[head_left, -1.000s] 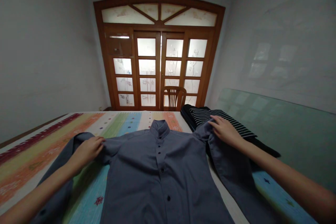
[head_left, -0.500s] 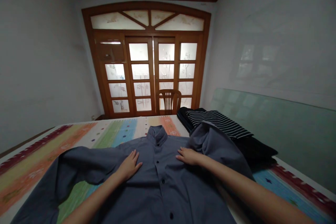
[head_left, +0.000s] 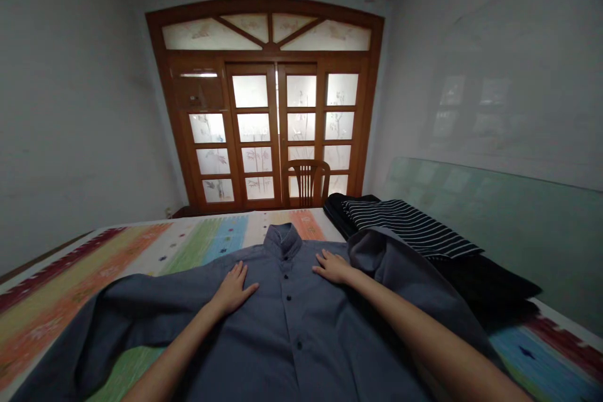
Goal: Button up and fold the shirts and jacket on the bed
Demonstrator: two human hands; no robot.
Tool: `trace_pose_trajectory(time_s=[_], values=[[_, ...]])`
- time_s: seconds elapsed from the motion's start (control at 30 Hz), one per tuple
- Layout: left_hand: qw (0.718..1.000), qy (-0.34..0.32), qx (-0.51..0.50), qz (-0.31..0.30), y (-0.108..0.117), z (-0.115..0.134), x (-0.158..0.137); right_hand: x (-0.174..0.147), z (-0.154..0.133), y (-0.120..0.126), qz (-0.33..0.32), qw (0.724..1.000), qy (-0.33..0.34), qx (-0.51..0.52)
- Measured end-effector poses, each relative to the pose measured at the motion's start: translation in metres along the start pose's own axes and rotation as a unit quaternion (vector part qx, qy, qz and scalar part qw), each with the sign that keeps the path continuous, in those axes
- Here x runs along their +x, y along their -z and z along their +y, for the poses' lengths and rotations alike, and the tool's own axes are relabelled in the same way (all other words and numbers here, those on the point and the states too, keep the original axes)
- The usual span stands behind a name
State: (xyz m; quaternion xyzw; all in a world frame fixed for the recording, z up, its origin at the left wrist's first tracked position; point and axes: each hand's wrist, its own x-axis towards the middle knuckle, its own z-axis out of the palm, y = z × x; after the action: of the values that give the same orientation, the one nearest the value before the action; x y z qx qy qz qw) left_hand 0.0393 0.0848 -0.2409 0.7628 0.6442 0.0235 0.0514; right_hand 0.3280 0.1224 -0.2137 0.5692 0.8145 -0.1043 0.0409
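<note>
A blue-grey button-up shirt (head_left: 264, 326) lies front side up on the patterned cloth, its collar pointing away from me. My left hand (head_left: 233, 291) rests flat on the left chest of the shirt, fingers stretched and thumb apart. On the other side of the button row, my right hand (head_left: 333, 266) lies flat near the shoulder with its fingers spread. The left sleeve in view spreads out toward the lower left. At the right, the other sleeve is bunched and folded up, partly hidden behind my right forearm.
Folded dark clothes (head_left: 490, 279) with a black-and-white striped garment (head_left: 409, 223) on top sit at the right. Under the shirt is a colourful striped cloth (head_left: 141, 242). A wooden chair (head_left: 306, 169) stands beyond the far edge, before glazed wooden doors (head_left: 252, 125). A pale green panel (head_left: 518, 213) leans along the right wall.
My hands have slid slightly outward and up the shirt, staying flat on it. The upper front looks smoother. The view has shifted a little, so the dark clothes appear larger.
</note>
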Motion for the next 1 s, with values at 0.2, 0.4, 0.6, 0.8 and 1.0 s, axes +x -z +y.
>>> trace_pose_trajectory(time_s=[0.2,0.4,0.6,0.8,1.0], values=[[1.0,0.007,-0.003,-0.014,0.005,-0.002,0.016,0.032,0.007,-0.004,-0.01,1.0,-0.002,0.019],[1.0,0.016,-0.007,-0.003,0.002,-0.005,0.028,0.046,0.015,-0.005,-0.009,0.999,0.02,0.032],[1.0,0.018,-0.005,0.022,0.002,0.0,0.027,0.032,0.008,-0.011,0.053,0.998,0.019,0.036],[1.0,-0.006,-0.012,0.016,0.006,0.001,-0.004,-0.011,-0.004,-0.011,0.068,0.995,0.066,0.043],[0.992,-0.128,-0.017,0.004,0.01,0.003,-0.111,-0.113,-0.029,-0.022,0.006,0.968,0.245,0.054]])
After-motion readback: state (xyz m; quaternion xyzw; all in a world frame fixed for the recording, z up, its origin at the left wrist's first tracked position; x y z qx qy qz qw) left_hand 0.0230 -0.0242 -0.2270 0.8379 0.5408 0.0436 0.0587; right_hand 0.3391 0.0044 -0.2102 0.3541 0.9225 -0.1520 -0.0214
